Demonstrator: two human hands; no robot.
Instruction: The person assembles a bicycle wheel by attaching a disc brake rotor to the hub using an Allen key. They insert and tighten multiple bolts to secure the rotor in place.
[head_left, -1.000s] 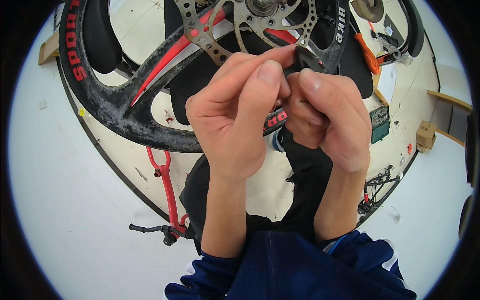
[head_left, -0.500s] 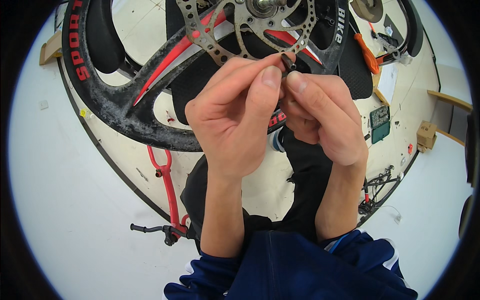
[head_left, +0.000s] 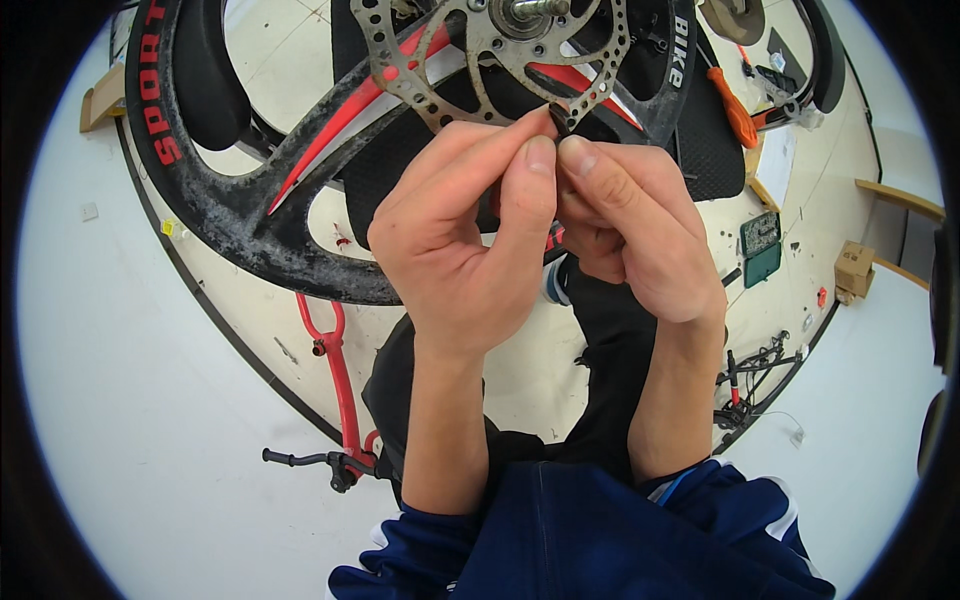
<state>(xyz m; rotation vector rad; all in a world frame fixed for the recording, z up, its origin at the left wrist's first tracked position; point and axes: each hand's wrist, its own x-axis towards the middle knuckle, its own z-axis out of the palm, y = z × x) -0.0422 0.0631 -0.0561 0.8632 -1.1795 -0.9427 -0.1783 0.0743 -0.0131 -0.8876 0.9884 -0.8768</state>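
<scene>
My left hand and my right hand meet in front of me with fingertips nearly touching. Between their thumbs and forefingers they pinch a small dark metal piece; the fingers cover much of it, so its exact kind cannot be made out. Just beyond the fingertips lies a black bicycle wheel with broad spokes and red accents. A drilled brake disc is at its hub, where a threaded axle sticks up. My hands hide part of the wheel's near rim.
An orange-handled screwdriver lies right of the wheel. Farther right are an opened green case and a cardboard box. At the left below stands a red bike frame with a black handlebar. Black cable-like parts lie lower right.
The small dark piece has turned and shifted slightly left between my fingertips, with less of it showing. My right hand has moved a little left; the wheel stays where it was.
</scene>
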